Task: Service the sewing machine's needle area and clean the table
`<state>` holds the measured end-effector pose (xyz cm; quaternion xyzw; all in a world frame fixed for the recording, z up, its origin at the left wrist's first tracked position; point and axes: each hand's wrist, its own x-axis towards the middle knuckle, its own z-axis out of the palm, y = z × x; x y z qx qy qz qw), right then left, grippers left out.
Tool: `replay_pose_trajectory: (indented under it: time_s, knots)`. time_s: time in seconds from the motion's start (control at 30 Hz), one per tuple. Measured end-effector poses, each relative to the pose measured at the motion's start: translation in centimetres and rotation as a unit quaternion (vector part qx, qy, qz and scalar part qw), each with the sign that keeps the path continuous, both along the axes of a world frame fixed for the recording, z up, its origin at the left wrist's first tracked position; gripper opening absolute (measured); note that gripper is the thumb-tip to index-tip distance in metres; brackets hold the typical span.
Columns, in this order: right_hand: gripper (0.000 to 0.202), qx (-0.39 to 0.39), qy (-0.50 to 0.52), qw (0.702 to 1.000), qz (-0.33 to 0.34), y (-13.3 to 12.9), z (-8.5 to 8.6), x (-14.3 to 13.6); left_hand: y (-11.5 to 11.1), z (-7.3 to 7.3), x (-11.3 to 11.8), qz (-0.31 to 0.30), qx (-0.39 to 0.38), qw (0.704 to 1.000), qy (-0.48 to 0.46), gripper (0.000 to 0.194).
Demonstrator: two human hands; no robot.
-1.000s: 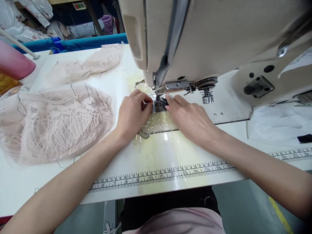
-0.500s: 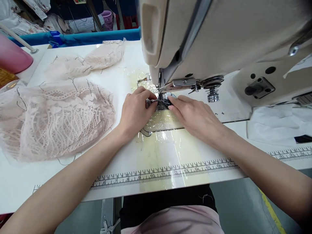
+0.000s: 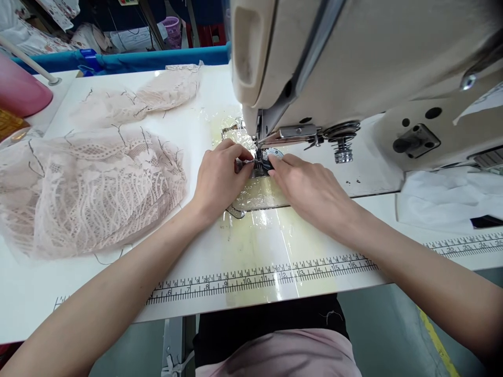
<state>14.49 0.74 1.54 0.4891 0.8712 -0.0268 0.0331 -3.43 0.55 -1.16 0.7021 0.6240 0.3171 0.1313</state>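
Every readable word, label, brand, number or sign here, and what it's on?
"6 7 8 9 10 11 12 13 14 15 16 17": lower row of the ruler along the table's front edge.
Ruler's upper row and its far right numbers: too small or blurred to read reliably.
Red-green panel at top: cut off, unreadable.
White sheet at right: faint marks, unreadable.
Machine: no legible brand.

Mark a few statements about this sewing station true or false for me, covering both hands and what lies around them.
1. The left hand and right hand are both at the sewing machine. True.
2. The larger lace piece lies right of the right hand. False: the larger lace piece lies left of the left hand.
3. A ruler scale runs along the near edge of the table. True.
4. The purple basket stands on the table. False: the purple basket is beyond it.
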Motion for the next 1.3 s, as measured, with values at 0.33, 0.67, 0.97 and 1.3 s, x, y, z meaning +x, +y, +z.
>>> replay_pose_trajectory:
  time_s: [0.33, 0.67, 0.97, 1.3]
  knots:
    - [0.050, 0.056, -0.030, 0.998, 0.012, -0.3, -1.5, 0.1, -0.1, 0.0, 0.0, 0.000, 0.004, 1.000, -0.014, 0.011]
    - [0.048, 0.035, 0.003, 0.999, -0.016, -0.1, -0.7, 0.6, -0.1, -0.2, 0.0, -0.004, 0.007, 1.000, -0.015, 0.012]
    - [0.041, 0.029, -0.035, 0.999, -0.004, -0.5, 0.0, -0.2, 0.0, -0.2, -0.1, -0.005, 0.014, 1.000, -0.018, 0.015]
    - [0.048, 0.023, 0.025, 0.999, -0.041, -0.3, -0.8, 0.0, 0.0, -0.1, 0.0, 0.001, 0.006, 1.000, -0.028, 0.015]
